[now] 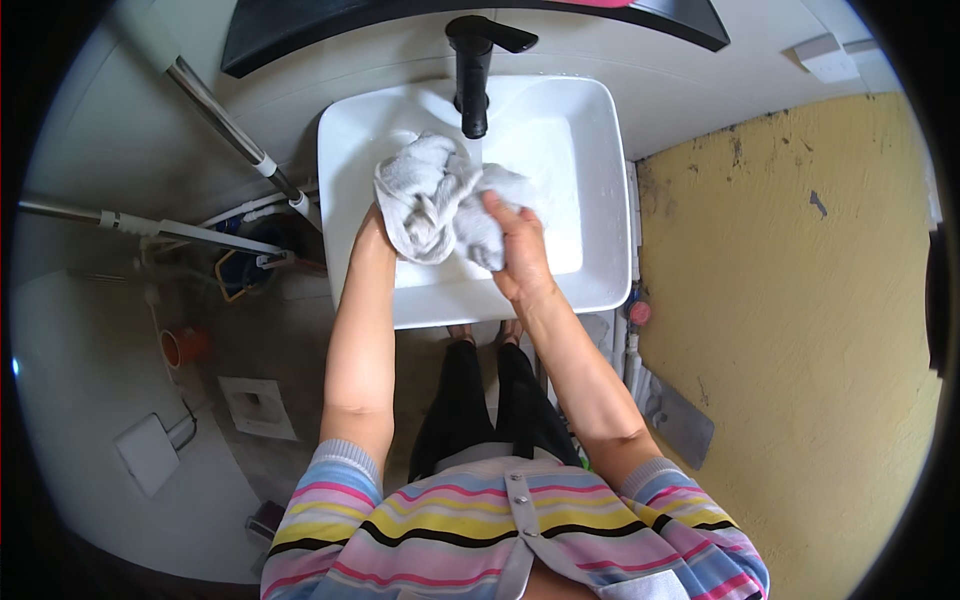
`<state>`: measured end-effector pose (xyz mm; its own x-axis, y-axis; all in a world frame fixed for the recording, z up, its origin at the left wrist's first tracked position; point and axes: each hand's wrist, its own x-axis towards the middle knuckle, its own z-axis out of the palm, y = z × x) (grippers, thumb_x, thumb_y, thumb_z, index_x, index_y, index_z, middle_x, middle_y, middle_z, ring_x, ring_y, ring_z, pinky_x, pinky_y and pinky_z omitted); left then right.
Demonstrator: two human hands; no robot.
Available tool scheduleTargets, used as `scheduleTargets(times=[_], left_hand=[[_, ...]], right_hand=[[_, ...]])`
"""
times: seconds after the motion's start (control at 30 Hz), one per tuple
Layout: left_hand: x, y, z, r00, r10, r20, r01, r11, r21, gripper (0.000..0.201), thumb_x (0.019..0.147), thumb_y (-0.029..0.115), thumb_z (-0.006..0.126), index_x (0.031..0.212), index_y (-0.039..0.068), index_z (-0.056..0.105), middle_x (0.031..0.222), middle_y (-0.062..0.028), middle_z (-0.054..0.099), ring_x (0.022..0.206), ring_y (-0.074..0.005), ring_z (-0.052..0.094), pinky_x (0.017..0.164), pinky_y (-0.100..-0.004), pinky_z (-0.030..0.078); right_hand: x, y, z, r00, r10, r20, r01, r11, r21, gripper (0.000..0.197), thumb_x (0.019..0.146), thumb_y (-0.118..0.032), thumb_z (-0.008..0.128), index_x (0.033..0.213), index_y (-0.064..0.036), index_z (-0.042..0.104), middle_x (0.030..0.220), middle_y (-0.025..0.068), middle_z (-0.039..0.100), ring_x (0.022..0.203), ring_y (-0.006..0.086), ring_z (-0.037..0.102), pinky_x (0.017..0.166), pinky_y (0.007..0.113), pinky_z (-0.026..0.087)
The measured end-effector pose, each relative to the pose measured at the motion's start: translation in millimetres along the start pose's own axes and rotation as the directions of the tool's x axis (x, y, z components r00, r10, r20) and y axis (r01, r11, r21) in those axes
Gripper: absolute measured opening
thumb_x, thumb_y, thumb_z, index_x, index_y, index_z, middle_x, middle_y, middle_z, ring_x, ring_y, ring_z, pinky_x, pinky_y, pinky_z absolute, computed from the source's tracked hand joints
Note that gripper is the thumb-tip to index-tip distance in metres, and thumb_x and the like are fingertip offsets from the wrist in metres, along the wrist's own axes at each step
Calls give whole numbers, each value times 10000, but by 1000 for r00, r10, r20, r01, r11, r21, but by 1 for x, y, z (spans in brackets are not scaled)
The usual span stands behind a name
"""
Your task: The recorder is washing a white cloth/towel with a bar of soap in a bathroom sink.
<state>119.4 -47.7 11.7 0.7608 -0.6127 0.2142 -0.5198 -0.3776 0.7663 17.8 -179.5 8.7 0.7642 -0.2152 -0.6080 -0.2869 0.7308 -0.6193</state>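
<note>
A crumpled white cloth (425, 185), greyish in its folds and with a stitched hem, is held over the white washbasin (608, 200). My left hand (378, 228) bears its bunched left part; the cloth covers the fingers, and little beyond the wrist shows. At the cloth's right part, my right hand (522, 245) is closed on the wet fabric, thumb on top, its other fingers mostly hidden. Above the cloth stands a black tap (472, 85), with a thin stream of water falling from its spout onto the fabric between my hands.
A black shelf (300, 40) runs along the wall behind the tap. Poles with metal handles (215, 110) lean left of the basin. An orange cup-like container (182, 346) sits at the lower left. A yellow, peeling wall (790, 280) rises at the right, beside white pipes (633, 350).
</note>
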Motion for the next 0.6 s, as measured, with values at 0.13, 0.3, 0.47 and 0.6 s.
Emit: scheduleTargets(times=[0.13, 0.3, 0.47, 0.6], left_hand=[[-41, -71, 44, 805, -574, 154, 84, -147, -986, 470, 979, 459, 415, 1210, 81, 572, 1165, -142, 609, 1011, -251, 603, 864, -354, 507], [-50, -3, 97, 771, -606, 195, -365, -672, -645, 815, 881, 729, 362, 1431, 127, 375, 1478, -150, 357, 1397, -360, 257, 1102, -641, 222], [-9, 2, 96, 768, -610, 194, -148, -464, -873, 899, 843, 791, 355, 1368, 65, 434, 1366, -135, 498, 1256, -278, 487, 1028, -454, 425], [6, 3, 102, 820, -551, 156, 27, -234, -972, 689, 894, 718, 390, 1112, 92, 582, 869, -34, 579, 814, -166, 603, 745, -332, 538]], right_hand=[[10, -32, 6, 981, -7, 195, -53, 952, 302, 269, 930, -261, 605, 1115, -68, 573, 1003, 85, 660, 848, 189, 644, 586, 303, 530], [2, -66, 12, 996, -53, 65, 27, 935, 353, 428, 976, -418, 490, 1205, -60, 539, 1075, 90, 642, 885, 204, 635, 575, 305, 520], [-22, -43, 4, 969, -222, 110, 238, 956, -170, 456, 956, -371, 588, 1238, -17, 532, 1198, 109, 589, 1055, 204, 585, 909, 338, 478], [-33, -19, -13, 713, -600, 362, 521, 108, -847, 477, 771, -373, 786, 1063, -37, 615, 1204, 188, 524, 1071, 299, 548, 835, 382, 497]])
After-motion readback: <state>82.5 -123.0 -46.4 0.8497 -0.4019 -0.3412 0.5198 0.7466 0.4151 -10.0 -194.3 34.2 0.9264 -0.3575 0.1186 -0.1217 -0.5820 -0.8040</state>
